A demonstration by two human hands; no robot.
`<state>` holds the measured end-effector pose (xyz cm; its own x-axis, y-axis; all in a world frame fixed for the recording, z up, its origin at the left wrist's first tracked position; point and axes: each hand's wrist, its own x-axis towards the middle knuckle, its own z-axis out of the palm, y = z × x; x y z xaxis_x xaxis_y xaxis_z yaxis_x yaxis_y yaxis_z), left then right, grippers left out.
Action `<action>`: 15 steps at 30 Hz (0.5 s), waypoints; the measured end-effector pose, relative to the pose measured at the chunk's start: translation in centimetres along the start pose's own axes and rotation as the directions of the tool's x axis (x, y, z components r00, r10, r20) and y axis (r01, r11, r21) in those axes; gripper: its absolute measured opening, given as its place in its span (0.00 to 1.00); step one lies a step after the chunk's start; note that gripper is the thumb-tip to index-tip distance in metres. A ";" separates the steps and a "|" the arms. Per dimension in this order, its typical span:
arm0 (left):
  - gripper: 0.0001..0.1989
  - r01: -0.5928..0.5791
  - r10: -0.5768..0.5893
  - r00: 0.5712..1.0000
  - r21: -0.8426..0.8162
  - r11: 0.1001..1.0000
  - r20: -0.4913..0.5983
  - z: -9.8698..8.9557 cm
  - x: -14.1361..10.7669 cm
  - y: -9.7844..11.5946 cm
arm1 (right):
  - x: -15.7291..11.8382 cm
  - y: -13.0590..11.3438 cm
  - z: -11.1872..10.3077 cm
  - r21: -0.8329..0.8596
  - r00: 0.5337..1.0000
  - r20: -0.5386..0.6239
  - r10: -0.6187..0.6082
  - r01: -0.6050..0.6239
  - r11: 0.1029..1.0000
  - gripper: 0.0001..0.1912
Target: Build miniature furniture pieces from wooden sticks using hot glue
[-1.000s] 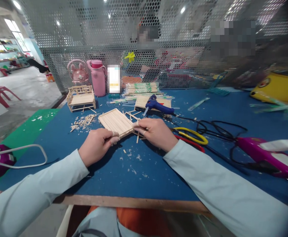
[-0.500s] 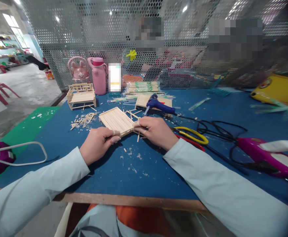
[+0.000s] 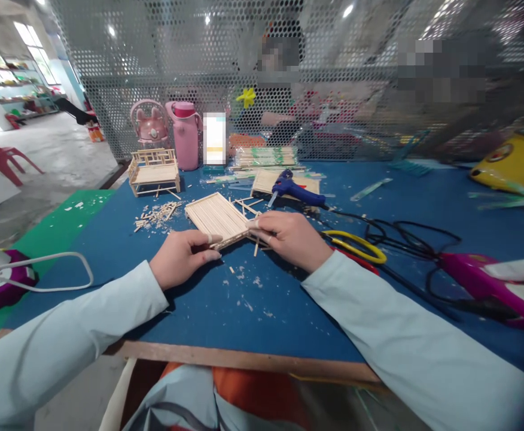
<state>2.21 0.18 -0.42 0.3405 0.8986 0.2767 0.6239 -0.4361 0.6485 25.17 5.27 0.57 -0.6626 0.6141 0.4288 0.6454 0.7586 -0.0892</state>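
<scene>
A flat panel of pale wooden sticks point(image 3: 217, 216) lies tilted between my hands over the blue table. My left hand point(image 3: 180, 256) pinches its near left edge between thumb and fingers. At the panel's right corner, my right hand point(image 3: 291, 238) has its thumb and fingertips closed on the edge. Loose sticks point(image 3: 247, 206) lie just behind my right fingers. Behind them a blue glue gun point(image 3: 298, 190) rests on another stick panel point(image 3: 262, 181). A small bench made of sticks point(image 3: 155, 173) stands at the back left, with a pile of stick scraps point(image 3: 158, 215) in front of it.
On the blue table point(image 3: 262, 323), yellow-handled pliers point(image 3: 356, 246) and black cables lie right of my right hand, near a purple power strip point(image 3: 490, 281). A pink bottle point(image 3: 185, 137), a phone point(image 3: 214, 139) and bundled sticks point(image 3: 266, 157) stand or lie before the mesh screen point(image 3: 154, 66).
The whole view has shifted slightly, so things appear a little farther right. Both hands keep their hold on the panel, with hardly any movement against the table.
</scene>
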 end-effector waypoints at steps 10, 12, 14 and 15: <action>0.12 -0.031 0.029 0.998 -0.050 0.998 -0.058 0.4 0.1 -0.4 | 0.0 0.1 0.2 -0.020 1.000 -0.017 -0.006 0.006 1.000 0.14; 0.11 -0.050 0.045 0.996 -0.064 0.997 -0.070 0.6 0.1 -0.6 | 0.0 0.1 0.1 -0.017 1.000 -0.022 0.000 -0.001 1.000 0.13; 0.11 -0.061 0.052 0.995 -0.103 0.993 -0.090 0.7 0.1 -0.7 | -0.1 0.0 0.0 -0.003 0.999 -0.032 0.009 -0.009 1.000 0.13; 0.10 -0.066 0.052 0.993 -0.130 0.989 -0.107 0.7 0.1 -0.7 | -0.1 -0.1 -0.1 0.008 0.999 -0.044 0.010 -0.009 1.000 0.12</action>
<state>2.28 0.51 -1.30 0.2952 0.8746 0.3847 0.5032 -0.4846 0.7155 25.20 5.15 0.61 -0.6390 0.6112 0.4670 0.6486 0.7545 -0.1001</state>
